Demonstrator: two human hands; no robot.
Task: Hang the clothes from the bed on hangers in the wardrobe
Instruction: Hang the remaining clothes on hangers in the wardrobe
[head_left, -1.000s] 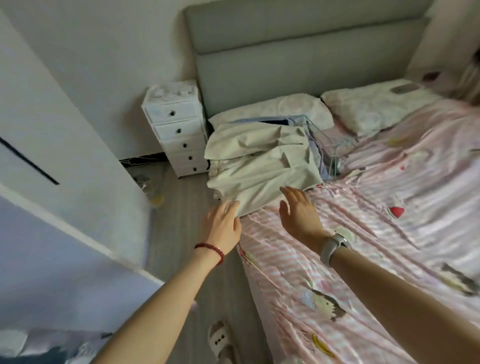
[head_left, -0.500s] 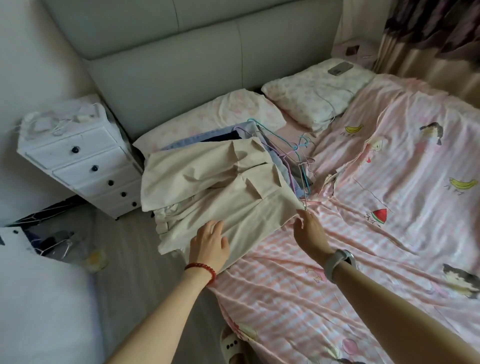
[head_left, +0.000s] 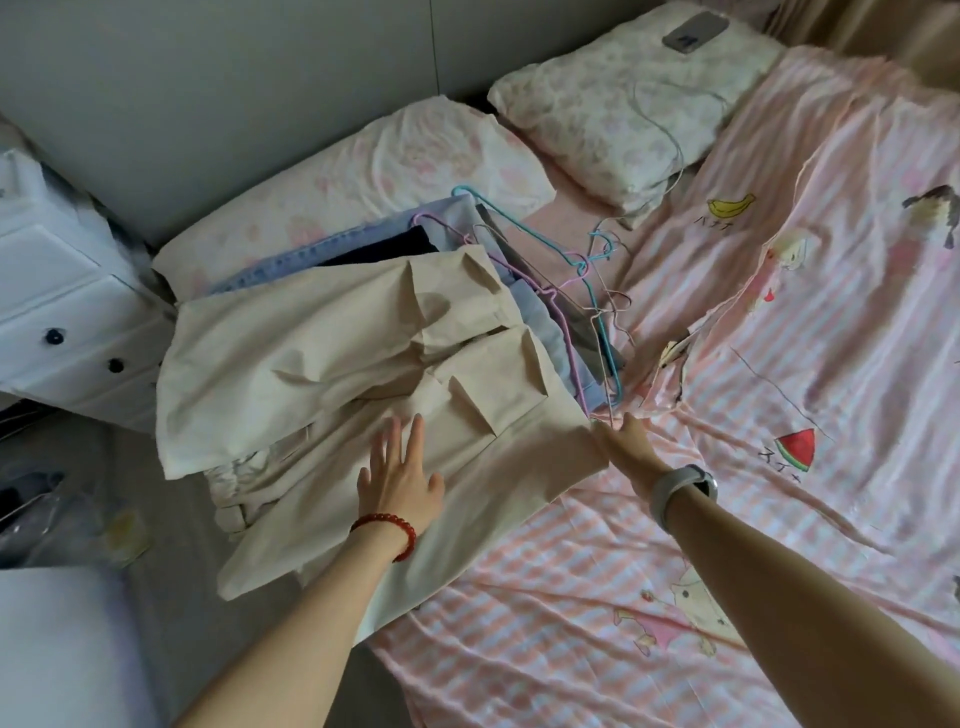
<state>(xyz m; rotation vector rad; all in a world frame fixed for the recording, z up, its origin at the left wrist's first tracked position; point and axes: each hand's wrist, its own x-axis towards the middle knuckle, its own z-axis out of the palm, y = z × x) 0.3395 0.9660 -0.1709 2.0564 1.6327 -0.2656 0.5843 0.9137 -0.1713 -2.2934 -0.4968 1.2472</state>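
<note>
A stack of clothes lies at the bed's left edge, with a cream garment (head_left: 332, 358) on top and blue denim (head_left: 291, 262) and a dark piece beneath. Several wire hangers (head_left: 582, 291), blue, lilac and pale, lie on the stack's right side. My left hand (head_left: 400, 478), with a red bead bracelet, rests flat with straight fingers on the cream garment. My right hand (head_left: 626, 444), with a grey watch on the wrist, reaches the garment's right corner beside the hangers' lower ends; its fingertips are hidden, so its hold is unclear.
The pink striped bed sheet (head_left: 779, 415) spreads to the right. Two pillows (head_left: 363, 171) lie against the grey headboard, a phone (head_left: 693, 32) with a cable on the far one. A white drawer unit (head_left: 57, 306) stands left of the bed. Floor clutter lies at lower left.
The view has swung right and closer to the bed. Both hands have moved forward onto the clothes stack: the left now lies on the cream garment, the right has reached its right corner.
</note>
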